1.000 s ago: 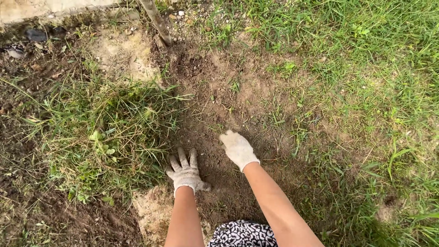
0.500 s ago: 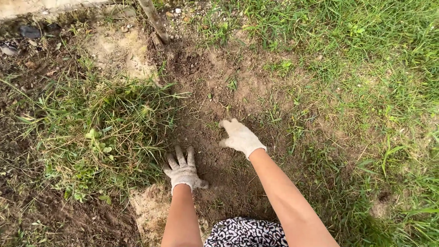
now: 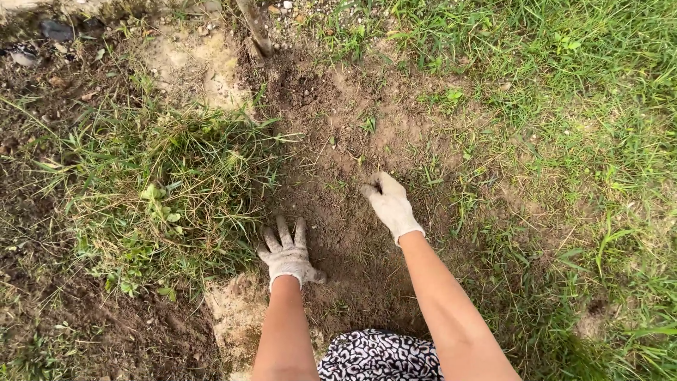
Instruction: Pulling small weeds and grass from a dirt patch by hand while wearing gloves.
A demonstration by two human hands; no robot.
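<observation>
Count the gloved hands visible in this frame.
2. The left hand lies flat, fingers spread, on bare soil at the edge of the grass clump. The right hand reaches further forward, fingers curled onto the soil. No others visible.

Crumbly matt soil (image 3: 338, 233), knitted cloth gloves (image 3: 288, 255)
</observation>
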